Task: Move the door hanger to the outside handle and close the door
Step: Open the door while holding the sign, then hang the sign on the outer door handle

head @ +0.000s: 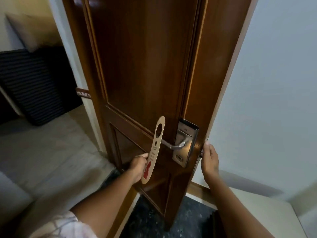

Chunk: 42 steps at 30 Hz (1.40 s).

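One door hanger [153, 152] is in view: a long, narrow tan card with rounded ends, a round hole near its upper end, small print at mid-length and a red mark on its lower half. Its long axis runs close to upright, tilted so the holed end points up and slightly right, the plain end down and left. It is held in front of the door [137, 66], with the tip of the handle [173, 146] just beside its right edge below the hole; the hole is not over the handle.

One handle shows, a silver lever pointing left from one metal lock plate [186, 143], which carries a keyhole near its lower end.

Two bare hands are present. The left hand [138, 167] reaches forward from lower left, forearm extended, and grips the hanger's lower half; the thumb lies across the card's left edge, the other fingers are hidden behind it. The right hand [209, 160] reaches up from lower right, fingers pressed together and curled around the door's free edge at lock height; their tips are out of sight behind the edge.

The single dark brown panelled door stands ajar. A white wall [274, 83] lies to the right, pale floor [51, 143] to the left, and one dark striped object [34, 83] leans at far left.
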### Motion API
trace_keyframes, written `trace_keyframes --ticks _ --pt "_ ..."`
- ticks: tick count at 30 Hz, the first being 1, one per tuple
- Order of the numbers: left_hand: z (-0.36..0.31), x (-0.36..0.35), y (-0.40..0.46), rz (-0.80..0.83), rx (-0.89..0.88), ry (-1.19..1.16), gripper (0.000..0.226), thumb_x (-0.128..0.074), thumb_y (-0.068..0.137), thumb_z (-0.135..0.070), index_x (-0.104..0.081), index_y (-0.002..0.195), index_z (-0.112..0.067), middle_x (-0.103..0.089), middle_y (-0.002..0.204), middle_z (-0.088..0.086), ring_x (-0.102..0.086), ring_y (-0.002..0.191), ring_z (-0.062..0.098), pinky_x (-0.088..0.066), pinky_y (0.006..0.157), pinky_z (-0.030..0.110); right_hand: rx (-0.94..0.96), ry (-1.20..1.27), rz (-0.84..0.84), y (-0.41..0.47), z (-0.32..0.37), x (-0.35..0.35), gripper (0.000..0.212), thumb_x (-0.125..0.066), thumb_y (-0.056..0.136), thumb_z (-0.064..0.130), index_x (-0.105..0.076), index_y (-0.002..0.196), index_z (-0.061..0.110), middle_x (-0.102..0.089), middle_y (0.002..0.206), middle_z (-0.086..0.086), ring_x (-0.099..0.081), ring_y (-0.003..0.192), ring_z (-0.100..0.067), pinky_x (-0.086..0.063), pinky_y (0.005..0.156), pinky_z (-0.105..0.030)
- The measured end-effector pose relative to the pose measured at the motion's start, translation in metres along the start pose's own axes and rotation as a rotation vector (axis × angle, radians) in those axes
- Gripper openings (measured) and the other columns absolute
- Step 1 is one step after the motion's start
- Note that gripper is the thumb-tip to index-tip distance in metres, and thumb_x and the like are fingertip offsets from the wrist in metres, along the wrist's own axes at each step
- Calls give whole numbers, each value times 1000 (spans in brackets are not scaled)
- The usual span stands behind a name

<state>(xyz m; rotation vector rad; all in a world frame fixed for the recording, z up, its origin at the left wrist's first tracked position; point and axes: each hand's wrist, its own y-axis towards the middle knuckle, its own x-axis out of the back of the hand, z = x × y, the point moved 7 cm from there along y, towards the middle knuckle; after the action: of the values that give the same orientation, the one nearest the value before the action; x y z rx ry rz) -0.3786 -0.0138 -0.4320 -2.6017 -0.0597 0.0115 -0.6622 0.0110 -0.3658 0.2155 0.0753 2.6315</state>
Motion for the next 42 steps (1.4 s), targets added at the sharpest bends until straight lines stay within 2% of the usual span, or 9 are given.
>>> trace_keyframes --ticks 7,10,14,17,20,26,30,37,42 --pt "4 -3 22 60 -96 119 49 -37 91 9 -62 128 -11 -73 100 7 -68 77 12 -54 50 15 -15 -147 -315 -28 -6 -6 47 -41 102 49 -47 136 17 -51 131 -3 -49 120 -17 -42 102 -37" --pt "22 -11 24 82 -106 93 51 -37 90 12 -60 130 -8 -70 112 12 -66 80 8 -55 53 14 61 -273 -468 -70 -11 -19 48 -49 95 56 -45 125 19 -48 120 -1 -48 111 -17 -42 93 -36" --pt "26 -16 31 98 -70 104 41 -41 94 1 -62 126 -13 -70 103 3 -65 86 12 -51 64 20 1 -317 -95 -90 -26 -80 47 -46 80 80 -54 101 39 -60 96 21 -61 88 0 -50 67 -20" --pt "22 -12 39 84 -62 103 34 -43 96 -5 -71 89 -23 -72 76 -7 -67 71 6 -50 55 18 77 -417 37 -83 -17 -109 27 -54 88 66 -56 84 40 -67 85 14 -65 76 -2 -59 64 -30" --pt "18 -5 46 73 -48 72 33 -44 98 -14 -72 79 -19 -72 73 0 -70 62 8 -50 47 17 126 -426 41 -74 -11 -121 18 -56 93 49 -56 78 39 -68 84 14 -67 75 -2 -60 64 -32" --pt "16 -1 62 89 -11 6 30 -43 98 -12 -66 107 6 -67 103 22 -64 97 33 -52 87 45 150 -484 57 -74 -4 -138 18 -52 87 49 -56 77 34 -64 76 13 -61 64 -2 -57 56 -29" --pt "18 -5 66 149 52 8 32 -41 99 -13 -63 115 3 -65 103 18 -61 88 29 -47 69 33 191 -533 13 -79 3 -137 19 -52 88 46 -57 77 31 -60 74 13 -57 61 -3 -52 53 -26" --pt "16 -23 75 260 145 -104 35 -29 102 -21 -61 89 -11 -67 86 13 -63 78 24 -48 80 36 259 -546 75 -75 22 -139 17 -52 91 40 -56 79 28 -55 72 12 -52 59 0 -37 52 -15" --pt "19 -24 78 264 88 56 26 -36 102 -19 -55 85 -21 -58 87 2 -57 76 14 -50 72 33 217 -507 74 -75 17 -141 17 -51 90 42 -56 81 29 -57 74 10 -55 62 -3 -47 55 -20"
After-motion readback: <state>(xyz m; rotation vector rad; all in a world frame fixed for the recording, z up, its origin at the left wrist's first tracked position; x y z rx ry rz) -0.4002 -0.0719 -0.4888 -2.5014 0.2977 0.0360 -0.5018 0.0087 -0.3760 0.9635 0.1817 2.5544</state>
